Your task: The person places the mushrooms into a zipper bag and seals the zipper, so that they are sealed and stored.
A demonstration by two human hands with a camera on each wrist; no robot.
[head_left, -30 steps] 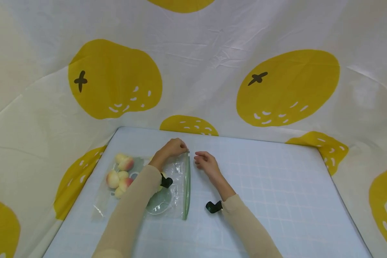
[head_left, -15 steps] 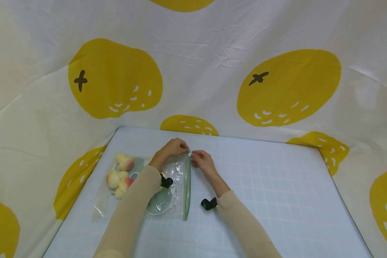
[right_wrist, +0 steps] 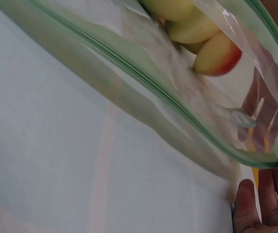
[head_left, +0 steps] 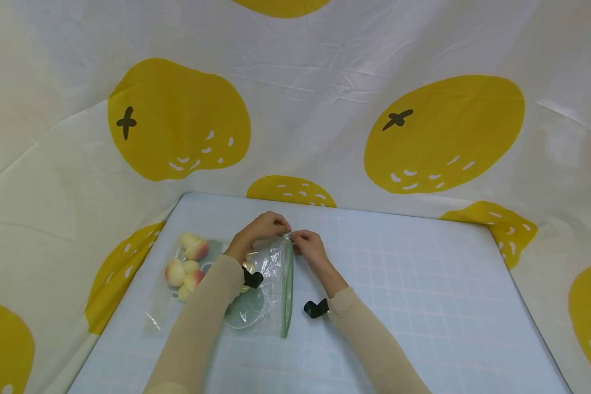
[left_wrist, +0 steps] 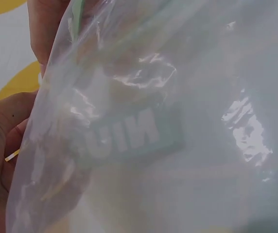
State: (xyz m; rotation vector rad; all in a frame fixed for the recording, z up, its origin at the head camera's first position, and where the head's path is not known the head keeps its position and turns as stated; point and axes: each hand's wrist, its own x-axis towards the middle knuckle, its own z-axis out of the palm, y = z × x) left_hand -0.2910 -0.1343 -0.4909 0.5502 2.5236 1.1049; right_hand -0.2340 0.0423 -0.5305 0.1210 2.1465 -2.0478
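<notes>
A clear zip bag [head_left: 271, 268] with a green zip strip [head_left: 288, 295] lies on its side at the table's left. Several yellow fruits with red blush [head_left: 193, 280] show through the plastic at its left end. My left hand [head_left: 268, 225] pinches the far corner of the bag's mouth. Just right of it, my right hand [head_left: 309, 246] pinches the same corner at the end of the strip. In the right wrist view the bag's mouth [right_wrist: 153, 90] gapes, with fruits [right_wrist: 217, 56] inside. Plastic covers most of the left wrist view, where a green label [left_wrist: 129, 133] shows through.
The light blue checked tabletop [head_left: 399, 306] extends to the right of the bag. A white cloth [head_left: 305, 120] printed with large yellow fruits hangs behind the table and along its sides. A small black camera [head_left: 316, 309] sits at my right wrist.
My right hand has moved left to the bag's corner, and its fingertips now meet the zip's far end. The left hand keeps its pinch, shifted very slightly right.
</notes>
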